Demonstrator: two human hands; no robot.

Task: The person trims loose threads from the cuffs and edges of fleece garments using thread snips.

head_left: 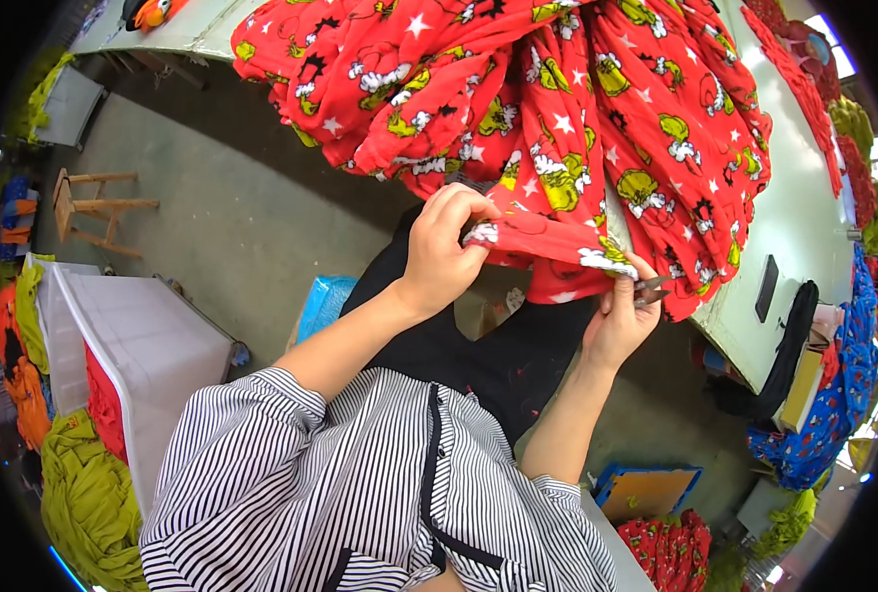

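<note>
A large heap of red printed fabric (399, 94), soft-looking, with green-and-white figures and white stars, spills over the table edge toward my lap. Between my hands a folded edge of this fabric is stretched out. My left hand (443, 252) is closed, pinching that edge at its left end between thumb and fingers. Thumb and fingers of my right hand (616, 321) grip the right end of the same edge. Small metal thread snips (652, 289) also sit in my right hand, their blades pointing right. Part of the snips is hidden by my fingers.
The pale table (794, 266) carries a dark phone (766, 288) and black cloth (792, 345) at the right. A white bin (152, 345) stands left, beside green fabric (88, 493). A wooden stool (103, 207) is farther off. Blue fabric (839, 395) hangs at right.
</note>
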